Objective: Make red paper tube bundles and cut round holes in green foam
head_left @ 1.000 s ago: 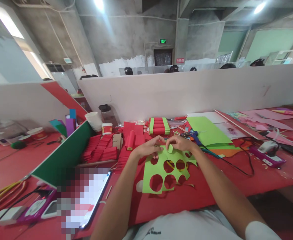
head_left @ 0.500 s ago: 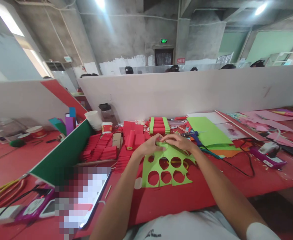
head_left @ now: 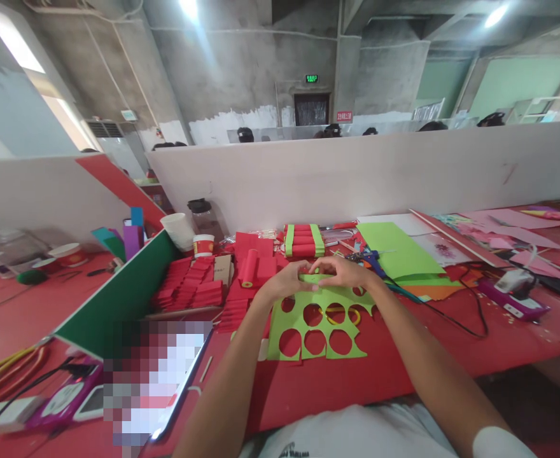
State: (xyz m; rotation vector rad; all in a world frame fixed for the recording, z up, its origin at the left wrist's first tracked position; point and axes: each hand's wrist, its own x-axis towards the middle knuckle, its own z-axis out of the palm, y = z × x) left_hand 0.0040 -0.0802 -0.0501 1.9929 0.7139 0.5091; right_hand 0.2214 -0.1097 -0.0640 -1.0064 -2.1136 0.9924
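Note:
A lime-green paper sheet with several round holes cut in it lies on the red table in front of me. My left hand grips its far edge, thumb and fingers closed. Beside it, my right hand is curled over the same edge, fingertips close to those of the left. The fingers partly hide the far strip of the sheet. Yellow loops, like scissor handles, show through and beside the holes. Just beyond my hands rests a bundle of red rolls with green bands.
Folded red pieces and a red roll lie to the left. A lit phone or tablet sits near front left. At right are a blue glue gun, plain green sheets and a purple power strip.
Both hands have shifted slightly toward me on the sheet's far edge, and the right fingers have curled more. The sheet's near left corner has moved a little left.

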